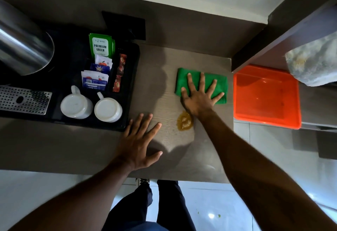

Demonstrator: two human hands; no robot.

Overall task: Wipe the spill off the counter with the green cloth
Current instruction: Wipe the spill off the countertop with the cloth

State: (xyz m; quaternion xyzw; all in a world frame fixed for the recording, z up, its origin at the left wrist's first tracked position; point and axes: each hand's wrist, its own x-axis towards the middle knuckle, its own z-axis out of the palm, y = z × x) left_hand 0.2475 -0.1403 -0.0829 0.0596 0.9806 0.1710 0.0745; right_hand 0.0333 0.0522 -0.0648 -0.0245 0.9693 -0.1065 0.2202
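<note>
A folded green cloth (221,83) lies on the brown counter (169,77) near its right edge. My right hand (199,97) rests flat on the cloth with fingers spread, covering its middle. A small amber spill (184,120) sits on the counter just in front of the cloth, beside my right wrist. My left hand (140,141) lies flat and open on the counter, to the left of the spill, holding nothing.
A black tray (127,92) on the left holds two upturned white cups (76,106) (108,109), tea sachets (100,47) and a steel kettle (21,48). An orange plastic tub (266,96) stands just right of the counter. The counter's front edge runs below my left hand.
</note>
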